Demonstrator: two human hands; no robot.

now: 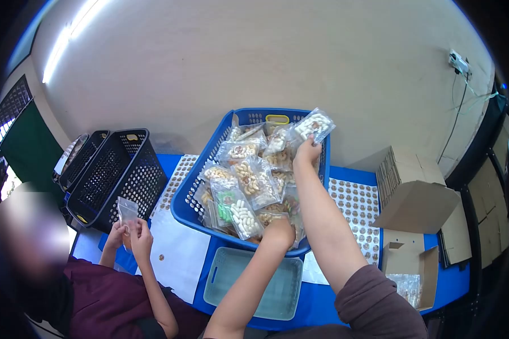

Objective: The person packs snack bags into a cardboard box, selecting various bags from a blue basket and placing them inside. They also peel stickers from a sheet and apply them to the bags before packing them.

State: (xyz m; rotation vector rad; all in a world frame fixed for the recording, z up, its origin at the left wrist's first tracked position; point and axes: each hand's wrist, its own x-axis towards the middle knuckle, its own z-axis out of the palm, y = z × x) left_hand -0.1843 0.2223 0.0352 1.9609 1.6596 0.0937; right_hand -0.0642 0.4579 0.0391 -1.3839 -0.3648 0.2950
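Note:
A large blue plastic basket (181, 206) in front of me is heaped with clear bags of nuts (251, 175). My right hand (307, 153) is closed on a clear bag of white pieces (314, 125), lifted over the basket's far right rim. My left hand (279, 233) reaches in among the bags near the front rim, its fingers hidden. Close to it lies another bag of white pieces (245, 219), with a bag of green pieces (225, 202) alongside.
At left a person's hands (134, 233) hold a small clear bag (127, 209) beside dark crates (124, 186). A shallow translucent tray (220, 299) sits before the basket. At right are a sticker sheet (353, 206), flattened cardboard (401, 169) and an open carton (428, 277) with clear bags inside.

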